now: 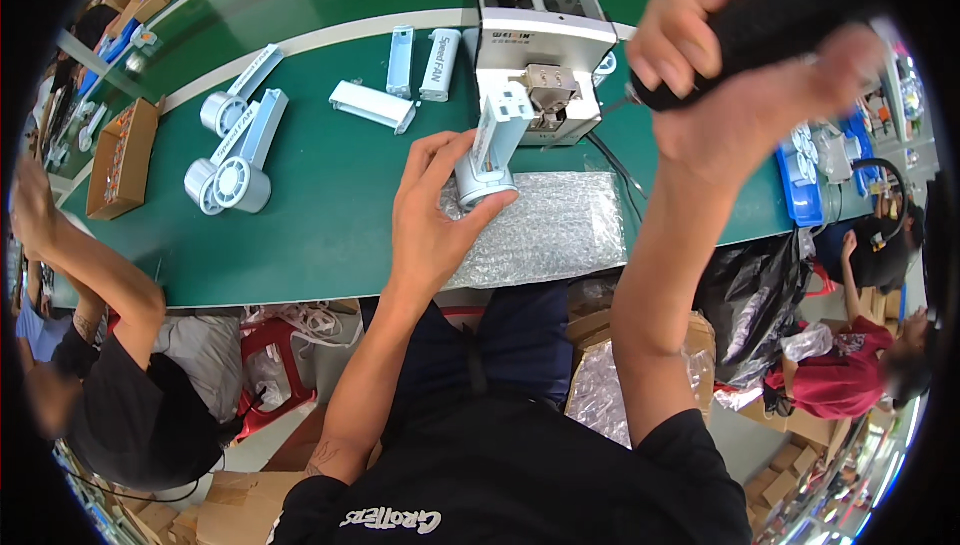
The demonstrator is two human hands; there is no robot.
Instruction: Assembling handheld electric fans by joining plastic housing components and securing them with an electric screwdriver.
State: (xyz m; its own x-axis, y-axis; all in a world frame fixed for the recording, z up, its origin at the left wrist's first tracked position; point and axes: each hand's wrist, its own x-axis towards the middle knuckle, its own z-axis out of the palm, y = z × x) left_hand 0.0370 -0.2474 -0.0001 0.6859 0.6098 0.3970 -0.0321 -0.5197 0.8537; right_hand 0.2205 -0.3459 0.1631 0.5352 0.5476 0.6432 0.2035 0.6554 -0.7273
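My left hand is wrapped round the round base of a light-blue handheld fan body, which stands tilted on a sheet of bubble wrap. Its hollow handle points away from me, and the open side shows some wiring. Raised at the upper right, my right hand grips a black electric screwdriver, partly blurred; its thin bit points left. Just beyond the fan body stands a silver benchtop machine. Loose light-blue handle covers lie left of that machine.
Finished-looking fan bodies lie on the green table at left, beside a cardboard box of small parts. A blue tray holds round parts at right. A black cable runs beside the machine. Co-workers sit on both sides.
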